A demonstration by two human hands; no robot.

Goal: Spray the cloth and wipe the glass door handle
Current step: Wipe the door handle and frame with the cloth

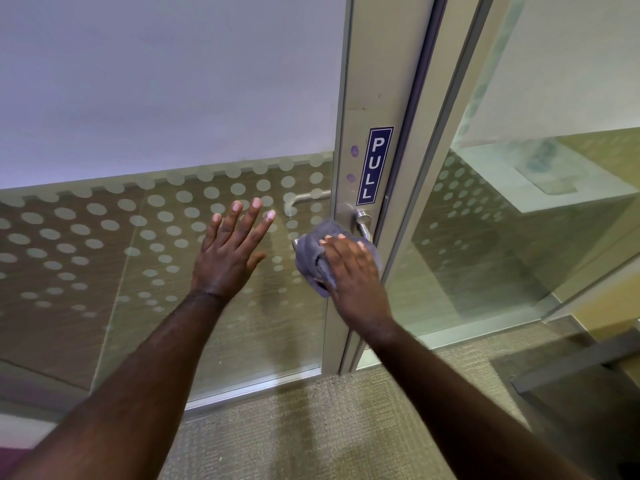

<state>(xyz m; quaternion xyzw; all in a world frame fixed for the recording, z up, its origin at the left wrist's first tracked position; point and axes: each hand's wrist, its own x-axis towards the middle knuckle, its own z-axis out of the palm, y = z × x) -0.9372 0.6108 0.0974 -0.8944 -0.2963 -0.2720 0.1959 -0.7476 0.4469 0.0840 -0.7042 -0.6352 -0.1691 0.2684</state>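
Note:
A silver lever handle [363, 221] sticks out from the metal stile of a glass door [360, 98]. My right hand [353, 271] presses a bunched grey cloth [313, 258] around the handle's bar, hiding most of it. Only the handle's bend near the stile and its left tip show. My left hand [230, 251] is flat against the dotted glass pane [104, 237] to the left of the handle, fingers spread, holding nothing. No spray bottle is in view.
A blue PULL sign [375, 166] is stuck on the stile above the handle. A second lever [308, 199] shows through the glass on the far side. Another glass panel [519, 220] stands to the right. Beige carpet [311, 427] covers the floor below.

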